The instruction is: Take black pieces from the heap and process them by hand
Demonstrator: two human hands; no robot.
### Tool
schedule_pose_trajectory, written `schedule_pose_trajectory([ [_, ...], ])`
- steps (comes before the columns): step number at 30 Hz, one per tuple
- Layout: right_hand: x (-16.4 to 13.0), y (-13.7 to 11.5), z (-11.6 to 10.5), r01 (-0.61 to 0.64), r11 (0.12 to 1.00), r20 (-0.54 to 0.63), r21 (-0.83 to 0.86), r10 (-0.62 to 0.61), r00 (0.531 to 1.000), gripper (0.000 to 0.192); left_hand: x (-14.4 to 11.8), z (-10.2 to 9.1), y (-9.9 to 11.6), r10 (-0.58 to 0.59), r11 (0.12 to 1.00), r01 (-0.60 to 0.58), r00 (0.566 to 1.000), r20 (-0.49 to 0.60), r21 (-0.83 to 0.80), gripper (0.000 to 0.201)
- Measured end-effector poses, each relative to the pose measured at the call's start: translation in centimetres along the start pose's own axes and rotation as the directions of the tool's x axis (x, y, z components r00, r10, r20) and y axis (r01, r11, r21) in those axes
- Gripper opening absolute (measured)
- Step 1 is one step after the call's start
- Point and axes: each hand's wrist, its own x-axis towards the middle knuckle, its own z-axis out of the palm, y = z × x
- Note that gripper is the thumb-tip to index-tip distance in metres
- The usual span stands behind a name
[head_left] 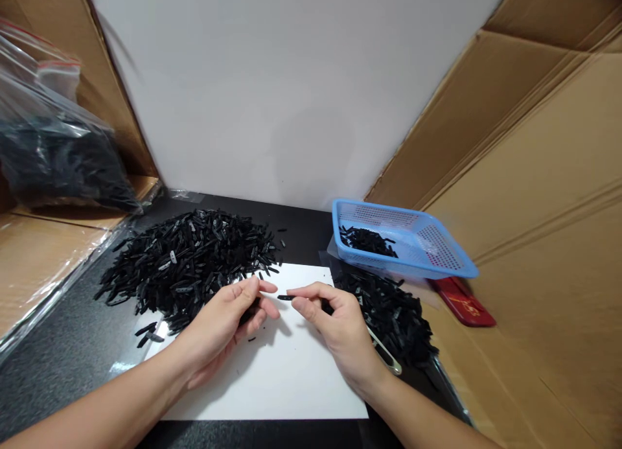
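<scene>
My right hand pinches a small, narrow black piece between thumb and fingers, its free end pointing left. Close to that end is my left hand, its fingers curled around some dark pieces in the palm, partly hidden by the thumb. Both hands are above a white sheet. Left of it, a large heap of similar black pieces overlaps the sheet's edge. Another black heap lies beyond my right hand, which partly covers it.
At the back right, a blue perforated basket holds some black pieces. A light-coloured metal tool is half hidden by my right wrist. A red packet rests near the cardboard. On the left stands a clear bag of dark contents.
</scene>
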Motion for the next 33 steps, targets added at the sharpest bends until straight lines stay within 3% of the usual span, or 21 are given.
schedule_pose_trajectory([
  [5,0.12,0.0,0.1,-0.044,0.998,0.006,0.039,0.044,0.999,0.017,-0.23,0.24,0.05,-0.05,0.998,0.049,0.999,-0.012,-0.042,0.023],
  [10,0.19,0.16,0.05,-0.036,0.996,0.01,0.079,0.035,0.999,0.014,-0.12,0.2,-0.01,0.009,1.0,-0.009,0.998,0.055,0.007,0.007],
  [15,0.06,0.22,0.09,-0.062,0.985,0.028,0.163,0.058,0.998,0.018,-0.05,0.15,-0.04,0.06,0.989,-0.077,0.989,0.136,0.124,0.021],
  [19,-0.04,-0.32,0.11,-0.23,0.86,0.196,0.455,0.155,0.968,0.019,-0.11,0.06,-0.18,0.074,0.976,-0.1,0.988,0.136,0.193,0.025],
  [21,-0.09,-0.52,0.17,-0.276,0.822,0.255,0.499,0.165,0.953,0.027,-0.11,0.09,-0.22,0.084,0.973,-0.113,0.985,0.149,0.201,0.025],
  [25,-0.29,-0.38,0.49,-0.26,0.916,0.232,0.306,0.193,0.953,0.031,-0.04,0.29,-0.26,0.098,0.971,-0.133,0.979,0.176,0.198,0.028],
  [28,-0.4,-0.21,0.71,-0.125,0.988,0.198,0.088,0.105,0.974,0.026,0.04,0.36,-0.39,0.114,0.971,-0.149,0.976,0.188,0.189,0.032],
  [30,-0.4,-0.26,0.74,-0.042,0.999,0.186,-0.019,0.045,0.982,0.023,0.06,0.33,-0.49,0.12,0.971,-0.156,0.973,0.198,0.179,0.033],
  [33,-0.37,-0.39,0.67,-0.018,0.998,0.148,-0.058,0.026,0.989,0.022,-0.03,0.3,-0.53,0.112,0.976,-0.144,0.975,0.192,0.161,0.032],
])
